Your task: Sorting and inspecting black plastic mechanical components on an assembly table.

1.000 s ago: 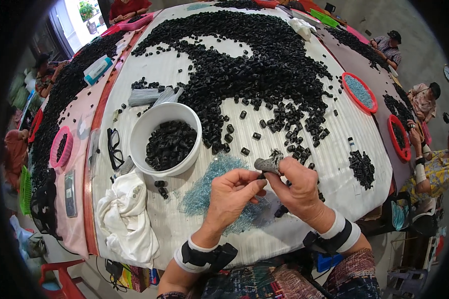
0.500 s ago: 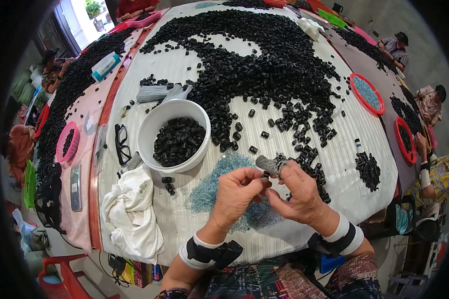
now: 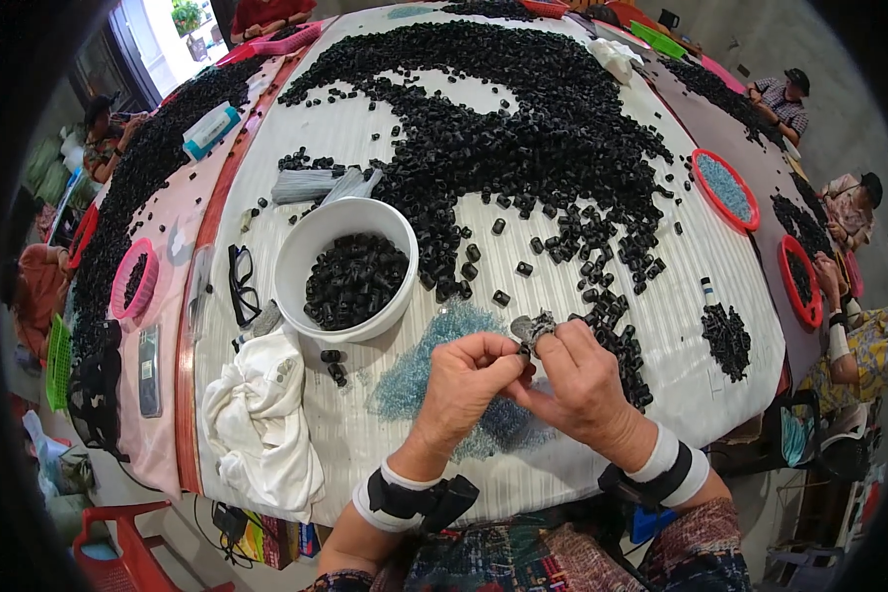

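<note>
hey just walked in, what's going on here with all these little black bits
A person's two hands meet over a white-covered table. The left hand pinches a small dark piece, while the right hand grips a grey bundle close against it. Below them lies a patch of pale blue bits. A white bowl beside it holds black pieces, and a big black heap spreads beyond. Other people are around the edges.
</note>
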The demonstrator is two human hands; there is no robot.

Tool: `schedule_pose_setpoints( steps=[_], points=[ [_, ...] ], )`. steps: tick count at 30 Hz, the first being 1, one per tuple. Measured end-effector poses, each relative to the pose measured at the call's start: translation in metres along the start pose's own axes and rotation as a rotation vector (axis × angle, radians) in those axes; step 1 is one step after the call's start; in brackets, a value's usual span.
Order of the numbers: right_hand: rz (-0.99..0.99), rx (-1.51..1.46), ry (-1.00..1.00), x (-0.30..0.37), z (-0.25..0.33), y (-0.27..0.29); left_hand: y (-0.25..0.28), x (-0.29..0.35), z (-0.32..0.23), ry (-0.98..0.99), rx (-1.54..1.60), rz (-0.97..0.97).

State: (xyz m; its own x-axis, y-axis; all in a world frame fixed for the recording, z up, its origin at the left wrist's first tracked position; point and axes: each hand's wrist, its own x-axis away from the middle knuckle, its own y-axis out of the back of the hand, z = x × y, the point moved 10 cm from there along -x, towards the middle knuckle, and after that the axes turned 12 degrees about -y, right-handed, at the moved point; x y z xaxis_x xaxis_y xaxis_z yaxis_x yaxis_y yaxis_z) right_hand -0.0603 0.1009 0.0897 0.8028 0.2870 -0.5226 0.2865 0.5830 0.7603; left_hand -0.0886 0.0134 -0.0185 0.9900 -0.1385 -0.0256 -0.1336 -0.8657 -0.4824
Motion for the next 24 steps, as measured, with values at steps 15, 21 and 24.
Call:
schedule_pose_setpoints(
  steps=[15, 21, 24],
  points=[
    [0.014, -0.005, -0.005, -0.001, -0.009, 0.009, -0.006, 0.003, 0.01, 0.102, 0.045, 0.073],
    [0.024, 0.008, 0.052, 0.002, -0.007, 0.004, -0.003, 0.002, 0.011, 0.099, 0.044, 0.077],
    [0.026, 0.038, 0.08, 0.003, -0.005, 0.001, -0.002, 0.001, 0.012, 0.089, 0.013, 0.073]
  ],
)
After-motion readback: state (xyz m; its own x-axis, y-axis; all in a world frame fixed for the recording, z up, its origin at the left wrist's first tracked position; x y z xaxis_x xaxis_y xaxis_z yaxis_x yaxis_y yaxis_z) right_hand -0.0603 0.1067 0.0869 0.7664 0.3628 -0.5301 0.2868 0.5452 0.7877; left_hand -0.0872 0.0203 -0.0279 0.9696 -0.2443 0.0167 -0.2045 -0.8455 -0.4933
